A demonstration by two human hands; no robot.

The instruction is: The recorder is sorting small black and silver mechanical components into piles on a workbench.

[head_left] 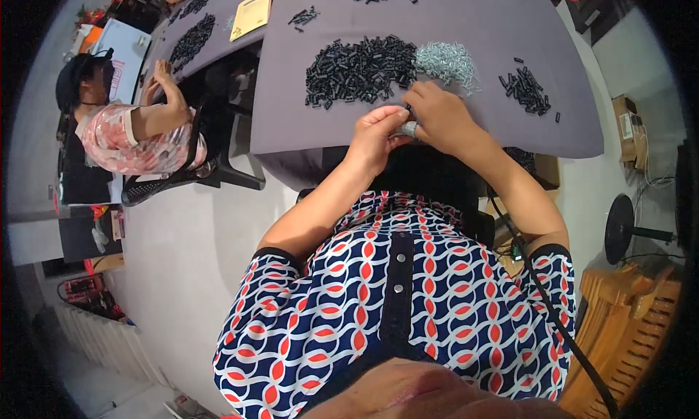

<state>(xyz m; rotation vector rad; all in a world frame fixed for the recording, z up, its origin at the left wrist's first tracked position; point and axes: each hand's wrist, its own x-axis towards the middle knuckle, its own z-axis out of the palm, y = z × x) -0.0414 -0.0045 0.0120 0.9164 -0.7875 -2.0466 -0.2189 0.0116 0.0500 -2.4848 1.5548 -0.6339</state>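
Observation:
At the near edge of the cloth-covered table, my left hand [377,133] and my right hand [440,117] meet with their fingers closed. My left thumb and fingers pinch a small black piece [409,109], mostly hidden between the hands. A grey wrapping or band [406,129] shows beside the right fingers; I cannot make out what the right fingers hold. Just beyond the hands lies a large heap of small black tubular pieces [360,71]. Touching its right side is a heap of small silvery, pin-like metal pieces [445,62]. A smaller black heap [527,91] lies further right.
A grey tablecloth [291,124] covers the table. A yellow booklet [252,14] and more black heaps [193,40] lie at far left. Another person [142,128] sits there. A black cable [542,288] hangs beside my right arm; a wooden chair [626,324] stands behind it.

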